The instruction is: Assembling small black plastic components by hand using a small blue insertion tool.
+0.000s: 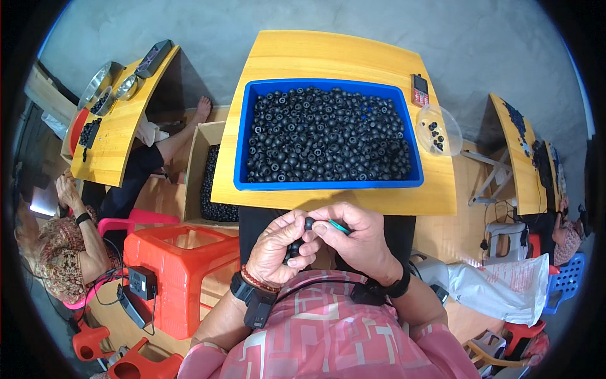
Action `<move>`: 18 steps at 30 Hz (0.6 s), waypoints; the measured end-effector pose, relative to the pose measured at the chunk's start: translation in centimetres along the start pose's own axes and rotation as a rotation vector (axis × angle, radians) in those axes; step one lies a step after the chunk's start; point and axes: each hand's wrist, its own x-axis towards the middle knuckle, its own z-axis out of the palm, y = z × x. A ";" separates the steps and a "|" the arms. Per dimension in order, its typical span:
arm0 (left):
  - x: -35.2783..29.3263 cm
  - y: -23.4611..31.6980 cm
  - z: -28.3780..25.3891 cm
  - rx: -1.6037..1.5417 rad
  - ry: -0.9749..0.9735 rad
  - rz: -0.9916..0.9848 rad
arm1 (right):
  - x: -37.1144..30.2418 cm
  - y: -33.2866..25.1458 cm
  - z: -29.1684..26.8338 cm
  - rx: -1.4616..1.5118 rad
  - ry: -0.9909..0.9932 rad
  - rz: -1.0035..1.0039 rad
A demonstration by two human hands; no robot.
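My left hand is closed around several small black round parts. One black round part is pinched at its fingertips, and more show lower in the curled fingers. My right hand grips a small teal-handled tool between thumb and fingers; its working end is hidden at the pinched part. Both hands meet just off the table's near edge, above my lap. Beyond them a blue tray full of the same black parts, many with a ring-like opening, rests on the yellow wooden table.
Right of the tray are a clear round dish with a few black parts and a keypad phone. An open cardboard box of black parts and an orange stool stand on my left. Another person sits at the left table.
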 end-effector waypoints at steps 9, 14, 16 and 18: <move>-0.6 0.1 -0.8 0.097 0.028 0.019 | 0.5 1.2 -0.2 -0.037 -0.139 0.160; -1.5 1.5 -1.1 0.031 -0.091 0.137 | 0.0 1.8 0.4 -0.059 -0.045 0.155; -2.4 3.1 -1.1 -0.042 -0.072 0.277 | -0.2 1.8 0.3 -0.068 -0.064 0.181; -3.3 5.4 -1.4 -0.093 -0.045 0.459 | -0.6 1.8 0.2 -0.076 -0.083 0.207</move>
